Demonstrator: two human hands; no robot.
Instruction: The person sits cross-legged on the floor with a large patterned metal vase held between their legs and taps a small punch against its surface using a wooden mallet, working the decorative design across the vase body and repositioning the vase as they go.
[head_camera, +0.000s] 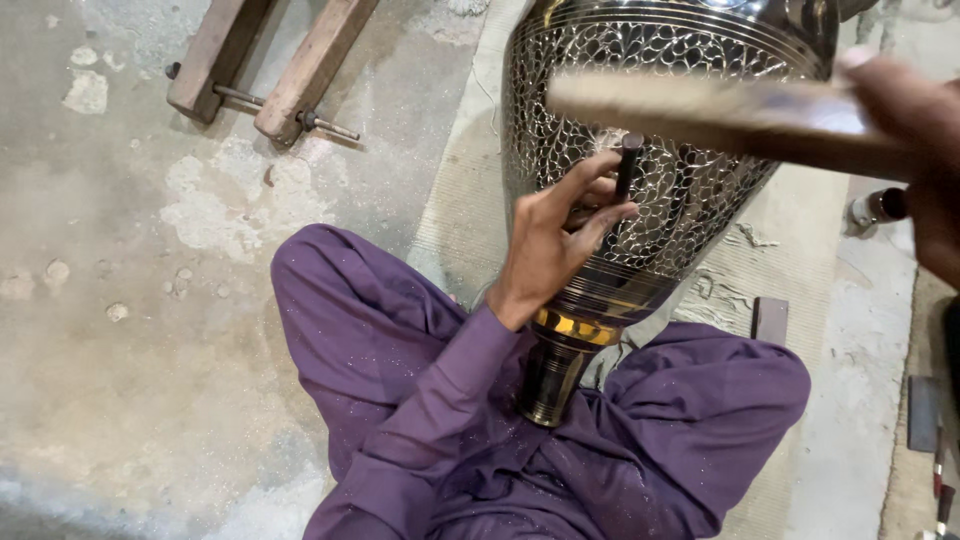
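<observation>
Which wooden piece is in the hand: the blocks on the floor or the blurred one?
The blurred wooden handle, in the right hand above the vase.

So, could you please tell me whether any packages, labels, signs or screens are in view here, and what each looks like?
None in view: no package, label, sign or screen.
Only bare work things show: a pierced metal vase lying across the lap, a punch in the left hand, a blurred mallet in the right hand, and a wooden clamp on the floor.
</observation>
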